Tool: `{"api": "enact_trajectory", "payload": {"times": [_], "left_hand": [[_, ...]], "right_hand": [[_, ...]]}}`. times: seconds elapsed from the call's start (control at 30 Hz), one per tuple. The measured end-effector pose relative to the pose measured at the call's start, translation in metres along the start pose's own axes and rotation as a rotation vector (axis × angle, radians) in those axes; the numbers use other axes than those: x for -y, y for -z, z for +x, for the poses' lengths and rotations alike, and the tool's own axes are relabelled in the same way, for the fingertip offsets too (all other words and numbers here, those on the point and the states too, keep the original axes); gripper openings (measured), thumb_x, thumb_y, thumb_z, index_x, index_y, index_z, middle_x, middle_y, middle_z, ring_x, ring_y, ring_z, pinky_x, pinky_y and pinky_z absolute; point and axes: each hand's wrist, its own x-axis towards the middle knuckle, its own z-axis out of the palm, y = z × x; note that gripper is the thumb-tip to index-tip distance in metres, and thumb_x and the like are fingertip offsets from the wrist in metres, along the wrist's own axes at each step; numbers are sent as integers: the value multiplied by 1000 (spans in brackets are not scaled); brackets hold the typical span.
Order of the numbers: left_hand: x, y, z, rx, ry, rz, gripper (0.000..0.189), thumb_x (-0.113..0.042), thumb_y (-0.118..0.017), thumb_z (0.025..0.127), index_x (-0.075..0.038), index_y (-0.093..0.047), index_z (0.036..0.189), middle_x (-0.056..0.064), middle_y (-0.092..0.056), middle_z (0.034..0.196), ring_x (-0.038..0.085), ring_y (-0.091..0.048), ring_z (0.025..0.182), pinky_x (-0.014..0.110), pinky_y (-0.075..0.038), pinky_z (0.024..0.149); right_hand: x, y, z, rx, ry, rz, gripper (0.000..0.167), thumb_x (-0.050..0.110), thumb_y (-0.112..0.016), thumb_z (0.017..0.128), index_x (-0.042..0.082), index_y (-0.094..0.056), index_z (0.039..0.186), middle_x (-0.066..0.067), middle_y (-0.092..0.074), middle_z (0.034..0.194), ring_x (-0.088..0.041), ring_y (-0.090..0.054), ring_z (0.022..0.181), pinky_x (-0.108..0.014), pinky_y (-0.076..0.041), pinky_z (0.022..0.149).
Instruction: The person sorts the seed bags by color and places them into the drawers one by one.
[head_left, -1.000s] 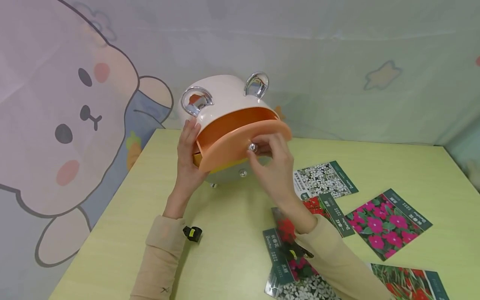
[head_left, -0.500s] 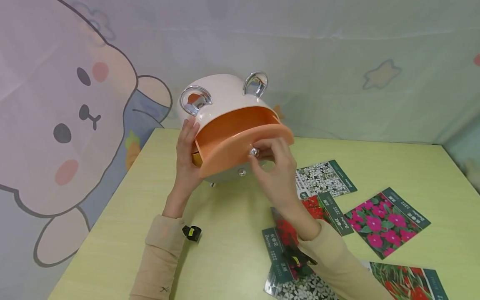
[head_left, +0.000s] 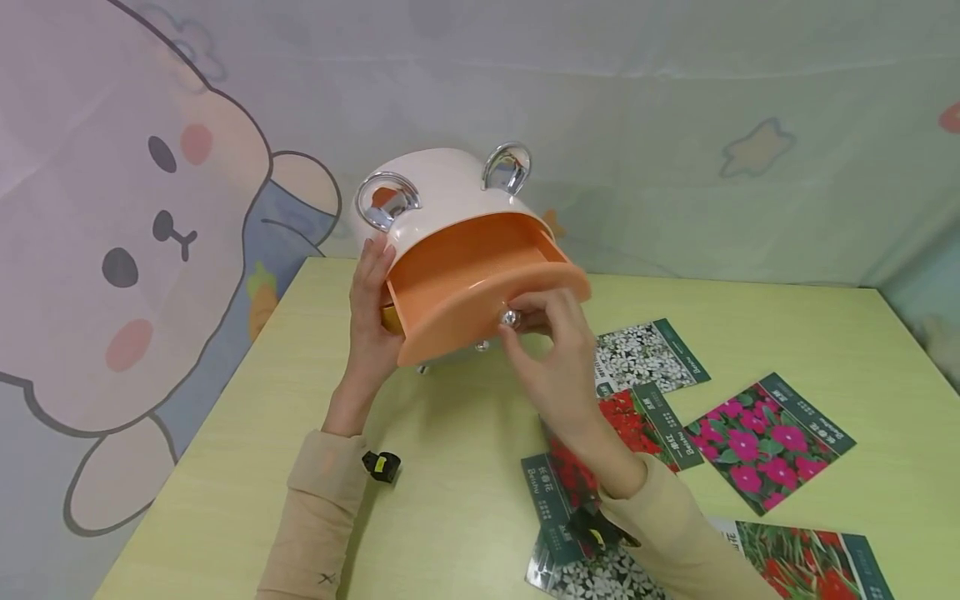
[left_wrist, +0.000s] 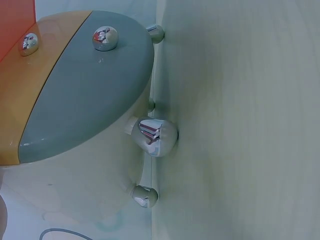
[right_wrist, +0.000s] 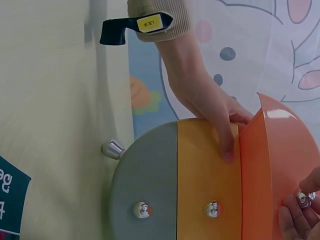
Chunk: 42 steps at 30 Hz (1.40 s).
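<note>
A rounded white storage box (head_left: 450, 187) with chrome ears stands on the table, facing me. Its orange top drawer (head_left: 442, 329) is pulled well out, and the orange inside shows. My right hand (head_left: 558, 358) pinches that drawer's round chrome knob (head_left: 511, 318) between thumb and fingers. At the box's left side, my left hand (head_left: 371, 321) steadies it; the right wrist view shows the thumb over the front of the yellow middle drawer (right_wrist: 200, 167), fingers behind the edge. Below is the grey-green bottom drawer (left_wrist: 95, 90). Both lower drawers are closed. Small chrome feet (left_wrist: 159, 137) support the box.
To the right lie flower-picture packets: a white-flower one (head_left: 645, 358), a pink one (head_left: 772, 442) and a red one (head_left: 817, 567). More overlap under my right forearm, including a dark-banded packet (head_left: 551, 508). A printed cloth (head_left: 637, 150) hangs behind the table.
My right hand has drawn the orange drawer farther out toward me, so more of its inside shows and the lower drawers are more covered. The left hand stays in place on the box.
</note>
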Motion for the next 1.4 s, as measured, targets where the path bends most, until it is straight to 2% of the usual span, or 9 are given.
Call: {"api": "enact_trajectory", "payload": {"times": [0.17, 0.27, 0.57, 0.93, 1.07, 1.17, 1.3, 1.4], "left_hand": [[0, -1, 0, 0, -8, 4, 75, -6, -70, 80, -23, -38, 146, -3, -32, 156, 35, -22, 146, 53, -18, 120], [0, -2, -1, -5, -24, 6, 80, 2, -70, 75, -21, -39, 145, -2, -32, 156, 35, -23, 146, 53, -18, 120], [-1, -5, 1, -22, -61, -8, 77, 1, -66, 75, -19, -39, 145, 1, -32, 156, 38, -24, 145, 54, -16, 120], [-1, -6, 0, -34, -55, -8, 77, -3, -67, 78, -24, -38, 146, -3, -31, 157, 34, -22, 147, 54, -15, 121], [-2, -3, -1, -10, -28, 1, 84, -3, -67, 77, -31, -33, 149, -4, -27, 159, 35, -18, 148, 54, -14, 121], [-3, 2, -5, 18, -2, 2, 90, 1, -67, 77, -33, -29, 150, 4, -26, 159, 36, -17, 149, 54, -16, 121], [-6, 10, -12, 67, 49, 10, 97, 8, -70, 75, -32, -26, 152, 13, -23, 159, 34, -16, 150, 52, -19, 121], [-11, 17, -19, 108, 93, 54, 97, 8, -71, 75, -27, -25, 153, 12, -22, 160, 30, -16, 150, 49, -22, 120]], "right_hand": [[-1, 2, -5, -5, 2, 12, 24, -3, -71, 80, -1, -61, 102, -13, -57, 97, -20, -62, 84, -21, -55, 77], [-1, 5, -7, -7, 0, 12, 25, -4, -71, 79, -2, -61, 102, -13, -57, 97, -20, -62, 84, -20, -55, 78], [1, 11, -13, -15, 13, 2, 23, -5, -71, 79, -1, -62, 101, -12, -57, 96, -22, -63, 82, -21, -55, 77], [2, 19, -15, 15, 41, -7, 23, -2, -70, 81, -1, -61, 102, -12, -57, 98, -16, -62, 86, -21, -55, 81], [1, 19, -15, 22, 80, -41, 23, -3, -70, 81, 0, -61, 102, -11, -58, 98, -17, -63, 87, -23, -55, 81], [1, 20, -15, 35, 99, -56, 24, -3, -69, 81, 0, -62, 104, -10, -59, 99, -17, -63, 88, -24, -55, 82], [0, 26, -16, 69, 114, -86, 29, -3, -69, 82, 1, -60, 109, -10, -60, 103, -18, -63, 91, -26, -54, 83], [-1, 36, -16, 73, 138, -145, 36, -4, -70, 80, 2, -59, 114, -11, -60, 105, -20, -62, 92, -26, -53, 83]]}}
